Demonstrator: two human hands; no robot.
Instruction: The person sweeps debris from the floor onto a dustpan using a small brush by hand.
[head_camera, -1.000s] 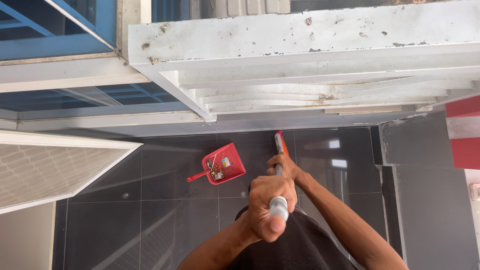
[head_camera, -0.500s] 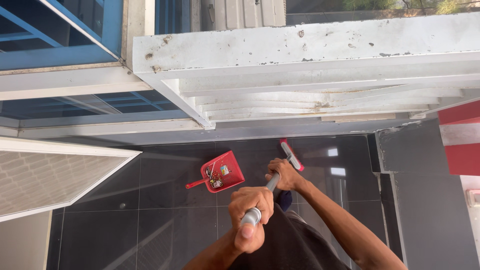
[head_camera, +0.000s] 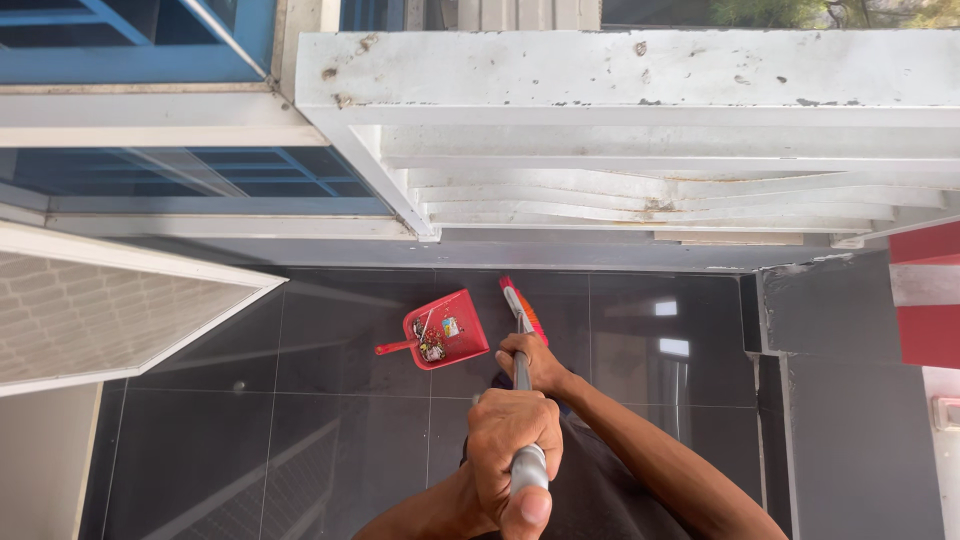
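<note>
Nearby, red dustpan (head_camera: 447, 330) with small litter scraps (head_camera: 434, 345) inside.

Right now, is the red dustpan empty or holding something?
Holding something: the red dustpan lies flat on the dark tiles with small mixed litter in its tray.

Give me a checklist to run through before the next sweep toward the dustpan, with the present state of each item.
1. Both hands on the broom handle: left hand grips the top end, right hand lower down. Ok.
2. Broom head down at the floor, right of the red dustpan: ok.
3. Dustpan lying flat on the dark tiles: ok.
4. Dustpan's open edge facing the broom head: ok.
5. Litter already inside the dustpan: ok.
6. Loose dirt left on the tiles: cannot tell, floor is glossy and dark.
</note>
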